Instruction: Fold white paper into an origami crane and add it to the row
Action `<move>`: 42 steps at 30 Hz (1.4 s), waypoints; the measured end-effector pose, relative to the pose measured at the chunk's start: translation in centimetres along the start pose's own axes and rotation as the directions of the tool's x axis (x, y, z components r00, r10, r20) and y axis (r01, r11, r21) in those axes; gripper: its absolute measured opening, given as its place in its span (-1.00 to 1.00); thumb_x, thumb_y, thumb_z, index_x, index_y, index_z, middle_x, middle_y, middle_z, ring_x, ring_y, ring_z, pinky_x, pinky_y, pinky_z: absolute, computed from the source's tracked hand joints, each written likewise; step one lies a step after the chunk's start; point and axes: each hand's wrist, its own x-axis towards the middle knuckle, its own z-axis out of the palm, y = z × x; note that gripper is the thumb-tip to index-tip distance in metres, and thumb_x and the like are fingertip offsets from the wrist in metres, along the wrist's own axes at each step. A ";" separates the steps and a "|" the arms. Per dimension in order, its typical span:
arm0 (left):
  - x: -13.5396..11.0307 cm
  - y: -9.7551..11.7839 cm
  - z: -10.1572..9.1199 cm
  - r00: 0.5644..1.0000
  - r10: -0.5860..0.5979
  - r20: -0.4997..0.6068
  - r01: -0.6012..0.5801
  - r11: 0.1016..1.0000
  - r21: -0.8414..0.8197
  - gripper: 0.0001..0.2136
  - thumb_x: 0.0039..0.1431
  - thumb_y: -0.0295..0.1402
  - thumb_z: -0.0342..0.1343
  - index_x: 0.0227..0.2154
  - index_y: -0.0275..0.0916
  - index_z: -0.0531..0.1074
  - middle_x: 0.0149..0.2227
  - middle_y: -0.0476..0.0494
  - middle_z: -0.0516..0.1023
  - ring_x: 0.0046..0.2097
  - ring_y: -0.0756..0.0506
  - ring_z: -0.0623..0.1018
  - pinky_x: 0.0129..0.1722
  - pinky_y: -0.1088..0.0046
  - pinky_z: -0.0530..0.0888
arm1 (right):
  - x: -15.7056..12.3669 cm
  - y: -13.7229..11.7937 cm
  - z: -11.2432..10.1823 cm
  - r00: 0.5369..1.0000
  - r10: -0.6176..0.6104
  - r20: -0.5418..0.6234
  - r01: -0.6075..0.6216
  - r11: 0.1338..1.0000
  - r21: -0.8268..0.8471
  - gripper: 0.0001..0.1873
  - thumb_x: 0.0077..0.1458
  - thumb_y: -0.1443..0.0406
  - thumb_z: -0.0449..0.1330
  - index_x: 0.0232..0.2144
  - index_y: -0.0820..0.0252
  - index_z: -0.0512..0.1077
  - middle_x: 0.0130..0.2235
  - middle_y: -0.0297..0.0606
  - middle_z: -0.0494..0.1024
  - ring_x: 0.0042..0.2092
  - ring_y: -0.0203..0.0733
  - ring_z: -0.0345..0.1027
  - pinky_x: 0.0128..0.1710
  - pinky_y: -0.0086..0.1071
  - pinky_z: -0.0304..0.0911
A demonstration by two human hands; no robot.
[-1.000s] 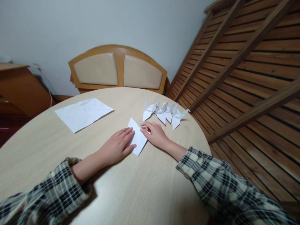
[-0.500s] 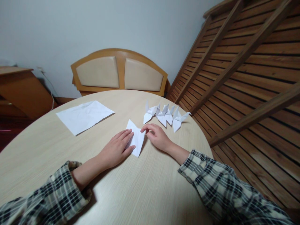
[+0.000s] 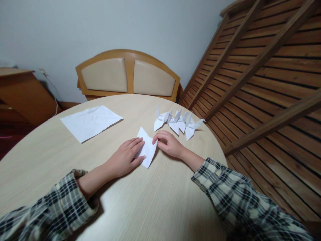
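Observation:
A small folded sheet of white paper (image 3: 147,152) lies on the table in front of me, one point toward the far side and one toward me. My left hand (image 3: 126,156) rests flat on its left part, fingers stretched out. At the right edge, my right hand (image 3: 167,144) pinches a corner of the paper between thumb and forefinger, lifting it slightly. Just beyond my right hand several white paper cranes (image 3: 190,129) stand in a row.
The round, light wood table (image 3: 155,207) fills the foreground. A larger white sheet of paper (image 3: 91,123) lies at its far left. Behind the table stands a padded wooden headboard (image 3: 130,77), with a slatted wooden frame (image 3: 250,83) leaning at the right.
My right hand has shifted slightly to the right, drawing the pinched corner of the folded paper a little outward. My left hand stays pressed on the paper.

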 end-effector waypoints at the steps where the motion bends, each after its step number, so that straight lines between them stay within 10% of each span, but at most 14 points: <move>1: 0.0 0.0 0.0 1.000 0.001 -0.002 -0.001 1.000 -0.001 -0.49 0.27 -0.11 -0.04 0.17 -0.32 0.28 0.23 -0.37 0.33 0.26 -0.28 0.27 0.23 0.05 0.21 | 0.0 0.1 -0.1 1.000 -0.003 0.015 0.003 1.000 -0.014 -0.77 -0.02 0.49 0.04 -0.44 0.14 0.45 -0.36 -0.30 0.46 -0.21 -0.17 0.31 -0.08 -0.26 0.16; 42: -0.2 0.3 -0.4 0.997 0.033 0.074 -0.038 0.997 0.068 -0.49 0.21 0.01 -0.01 0.12 -0.17 0.35 0.28 -0.40 0.21 0.27 -0.36 0.21 0.21 0.02 0.18 | -0.2 0.7 0.2 0.996 0.022 0.083 -0.003 0.974 -0.226 -0.86 0.14 0.25 0.18 -0.25 0.16 0.44 -0.23 -0.25 0.48 -0.13 -0.15 0.27 -0.05 -0.27 0.12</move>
